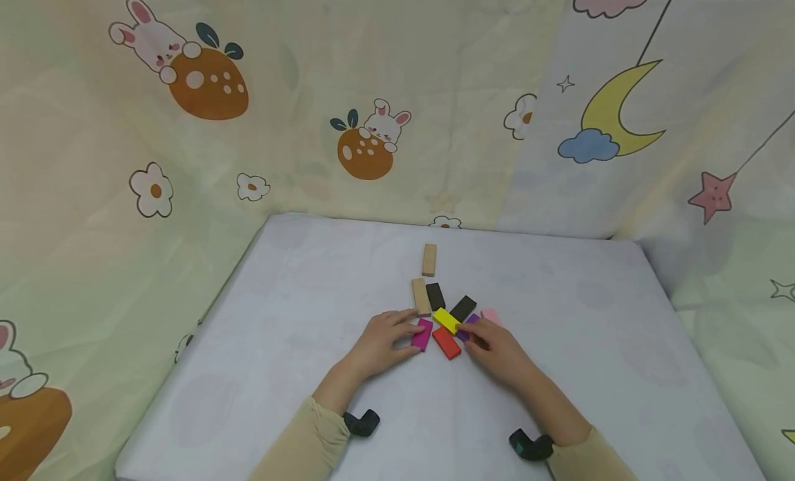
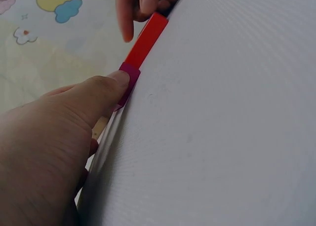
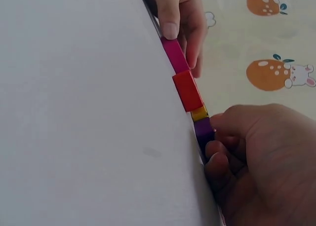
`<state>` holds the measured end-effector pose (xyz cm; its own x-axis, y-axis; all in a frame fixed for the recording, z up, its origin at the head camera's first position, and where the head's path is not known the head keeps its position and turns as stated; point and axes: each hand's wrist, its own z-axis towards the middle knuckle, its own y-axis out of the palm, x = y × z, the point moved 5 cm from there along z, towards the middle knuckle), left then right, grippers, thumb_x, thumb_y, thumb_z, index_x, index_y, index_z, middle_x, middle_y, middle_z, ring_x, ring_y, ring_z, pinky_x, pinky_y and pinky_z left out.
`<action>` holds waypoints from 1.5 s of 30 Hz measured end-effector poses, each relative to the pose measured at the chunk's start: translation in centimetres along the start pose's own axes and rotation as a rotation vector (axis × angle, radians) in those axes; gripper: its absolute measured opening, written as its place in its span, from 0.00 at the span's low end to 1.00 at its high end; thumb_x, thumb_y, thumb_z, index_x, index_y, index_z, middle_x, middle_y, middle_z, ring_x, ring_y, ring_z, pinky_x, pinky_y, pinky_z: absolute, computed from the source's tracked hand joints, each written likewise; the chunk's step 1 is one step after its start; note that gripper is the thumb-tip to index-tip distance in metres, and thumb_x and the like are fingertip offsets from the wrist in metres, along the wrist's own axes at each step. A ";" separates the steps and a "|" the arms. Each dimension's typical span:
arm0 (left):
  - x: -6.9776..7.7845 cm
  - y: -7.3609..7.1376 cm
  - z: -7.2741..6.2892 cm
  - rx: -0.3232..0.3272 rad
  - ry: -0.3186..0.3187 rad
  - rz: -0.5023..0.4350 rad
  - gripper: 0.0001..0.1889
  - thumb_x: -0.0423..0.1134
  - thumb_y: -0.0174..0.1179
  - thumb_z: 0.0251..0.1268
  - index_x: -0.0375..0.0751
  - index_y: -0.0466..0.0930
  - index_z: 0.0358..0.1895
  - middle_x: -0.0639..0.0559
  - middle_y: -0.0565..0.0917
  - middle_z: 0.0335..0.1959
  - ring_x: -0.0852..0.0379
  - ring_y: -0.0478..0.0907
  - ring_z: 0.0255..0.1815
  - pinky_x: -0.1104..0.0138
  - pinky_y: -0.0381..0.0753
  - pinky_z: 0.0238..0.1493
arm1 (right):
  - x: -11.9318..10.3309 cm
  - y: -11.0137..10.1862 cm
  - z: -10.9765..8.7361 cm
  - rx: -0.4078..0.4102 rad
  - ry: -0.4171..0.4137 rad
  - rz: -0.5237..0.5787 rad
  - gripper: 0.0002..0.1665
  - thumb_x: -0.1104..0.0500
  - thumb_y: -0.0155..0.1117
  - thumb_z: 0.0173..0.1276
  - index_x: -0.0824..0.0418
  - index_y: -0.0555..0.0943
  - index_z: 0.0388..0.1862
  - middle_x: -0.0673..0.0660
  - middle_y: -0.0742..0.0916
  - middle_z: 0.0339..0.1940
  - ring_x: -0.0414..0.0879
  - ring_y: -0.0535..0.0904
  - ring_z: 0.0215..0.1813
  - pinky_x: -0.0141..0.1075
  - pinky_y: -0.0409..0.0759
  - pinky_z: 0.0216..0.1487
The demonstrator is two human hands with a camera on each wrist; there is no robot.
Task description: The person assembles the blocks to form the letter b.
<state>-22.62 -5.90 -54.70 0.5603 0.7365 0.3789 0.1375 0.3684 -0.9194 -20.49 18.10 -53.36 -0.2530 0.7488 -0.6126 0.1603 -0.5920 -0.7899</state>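
Observation:
In the head view my left hand (image 1: 381, 343) pinches a magenta block (image 1: 422, 335), its thumb on the near end. My right hand (image 1: 497, 351) holds a purple block (image 3: 202, 127), with the index finger lying across it and the fingertip at the end of a yellow block (image 1: 446, 321). The other right fingers are curled in. Between the hands a red block (image 1: 446, 343) lies flat, just in front of the yellow one. In the left wrist view the magenta block (image 2: 129, 83) overlaps the red block.
Behind the hands lie two black blocks (image 1: 436, 297), a wooden block (image 1: 421, 297) and a pink block (image 1: 491, 316). Another wooden block (image 1: 429, 260) lies farther back. A white-covered table (image 1: 279, 315) carries everything, with a printed cloth (image 1: 447, 67) behind it.

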 end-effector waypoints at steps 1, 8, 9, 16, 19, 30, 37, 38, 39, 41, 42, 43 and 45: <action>0.0 0.0 0.0 0.000 -0.001 0.002 0.25 0.59 0.61 0.65 0.68 0.75 0.65 0.62 0.66 0.75 0.54 0.66 0.73 0.49 0.64 0.73 | 0.1 0.0 0.2 0.006 0.004 -0.007 0.20 0.55 0.66 0.68 0.47 0.82 0.59 0.44 0.76 0.31 0.40 0.71 0.35 0.30 0.72 0.34; 0.0 0.0 0.0 0.016 0.014 0.002 0.25 0.60 0.61 0.65 0.68 0.75 0.65 0.62 0.66 0.75 0.53 0.67 0.72 0.49 0.65 0.72 | 0.4 -0.1 1.9 0.063 0.033 -0.046 0.16 0.56 0.66 0.68 0.50 0.84 0.54 0.46 0.78 0.32 0.41 0.71 0.35 0.31 0.73 0.34; 0.1 0.0 0.0 0.020 0.017 0.004 0.25 0.60 0.61 0.65 0.68 0.75 0.65 0.63 0.66 0.74 0.53 0.67 0.72 0.49 0.66 0.72 | 0.5 -0.1 2.1 0.072 0.040 -0.052 0.15 0.56 0.66 0.67 0.50 0.85 0.53 0.46 0.79 0.33 0.42 0.71 0.34 0.31 0.74 0.34; 0.1 -0.1 -0.1 0.040 0.036 0.014 0.25 0.58 0.62 0.65 0.67 0.76 0.65 0.65 0.69 0.73 0.53 0.68 0.71 0.50 0.67 0.71 | 0.1 -0.3 2.0 0.097 0.056 -0.053 0.14 0.55 0.66 0.68 0.50 0.85 0.51 0.46 0.79 0.33 0.42 0.71 0.35 0.31 0.74 0.35; 0.2 -0.1 -0.1 0.031 0.031 0.009 0.25 0.58 0.62 0.65 0.66 0.76 0.65 0.65 0.70 0.72 0.53 0.68 0.71 0.50 0.66 0.72 | -0.3 -0.4 1.2 0.085 0.013 -0.031 0.14 0.55 0.66 0.67 0.47 0.85 0.52 0.44 0.79 0.36 0.41 0.72 0.36 0.31 0.75 0.35; 0.1 -0.2 0.0 0.021 0.026 0.018 0.25 0.60 0.61 0.65 0.66 0.75 0.65 0.66 0.71 0.71 0.53 0.67 0.71 0.50 0.65 0.72 | -1.2 0.2 -1.1 -0.088 -0.193 -0.115 0.28 0.54 0.67 0.66 0.40 0.78 0.66 0.42 0.75 0.68 0.48 0.74 0.68 0.50 0.77 0.65; 0.1 -0.1 0.0 0.009 0.021 0.035 0.28 0.62 0.60 0.64 0.66 0.72 0.68 0.66 0.71 0.71 0.56 0.67 0.70 0.51 0.66 0.72 | -1.1 0.2 -1.2 -0.062 -0.200 -0.089 0.23 0.55 0.70 0.64 0.44 0.82 0.59 0.43 0.78 0.65 0.49 0.76 0.66 0.49 0.78 0.64; 0.1 -0.1 0.0 0.006 0.021 0.036 0.28 0.62 0.60 0.64 0.66 0.72 0.68 0.66 0.71 0.71 0.56 0.67 0.70 0.51 0.66 0.72 | -1.1 0.2 -1.2 -0.065 -0.193 -0.079 0.22 0.55 0.70 0.64 0.44 0.82 0.58 0.43 0.78 0.66 0.48 0.75 0.67 0.49 0.78 0.64; 0.1 -0.1 0.0 0.005 0.022 0.037 0.28 0.62 0.60 0.64 0.66 0.72 0.68 0.66 0.71 0.71 0.56 0.67 0.70 0.51 0.66 0.72 | -1.1 0.3 -1.2 -0.070 -0.185 -0.067 0.21 0.54 0.70 0.64 0.43 0.82 0.57 0.42 0.78 0.66 0.47 0.75 0.67 0.48 0.77 0.65; 0.2 -0.2 0.0 0.002 0.021 0.036 0.29 0.62 0.61 0.64 0.66 0.72 0.68 0.65 0.71 0.71 0.55 0.67 0.70 0.50 0.66 0.72 | -1.0 0.4 -1.3 -0.080 -0.182 -0.054 0.21 0.54 0.71 0.64 0.43 0.81 0.56 0.41 0.78 0.66 0.47 0.75 0.68 0.48 0.77 0.65; 0.2 -0.2 0.0 0.001 0.021 0.036 0.29 0.62 0.61 0.64 0.66 0.72 0.68 0.65 0.71 0.71 0.55 0.68 0.70 0.50 0.66 0.72 | -1.0 0.4 -1.3 -0.083 -0.179 -0.056 0.22 0.53 0.71 0.64 0.43 0.80 0.57 0.42 0.78 0.66 0.47 0.74 0.68 0.48 0.77 0.65; 0.2 -0.2 0.0 -0.001 0.019 0.035 0.29 0.62 0.61 0.64 0.66 0.72 0.68 0.65 0.71 0.70 0.54 0.67 0.70 0.50 0.66 0.72 | -1.0 0.5 -1.3 -0.090 -0.169 -0.057 0.23 0.52 0.71 0.64 0.42 0.80 0.59 0.42 0.78 0.67 0.46 0.74 0.68 0.48 0.77 0.66; 0.3 -0.2 -0.1 -0.003 0.014 0.023 0.29 0.62 0.61 0.63 0.67 0.72 0.68 0.65 0.72 0.70 0.53 0.67 0.70 0.50 0.66 0.72 | -0.9 0.5 -1.3 -0.096 -0.160 -0.068 0.28 0.51 0.71 0.64 0.41 0.77 0.63 0.43 0.78 0.67 0.47 0.74 0.69 0.50 0.76 0.66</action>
<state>-22.41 -5.82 -54.43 0.5744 0.7370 0.3563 0.1268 0.3499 -0.9282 -18.89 17.50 -53.27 -0.4134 0.7250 -0.5509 0.2260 -0.5044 -0.8334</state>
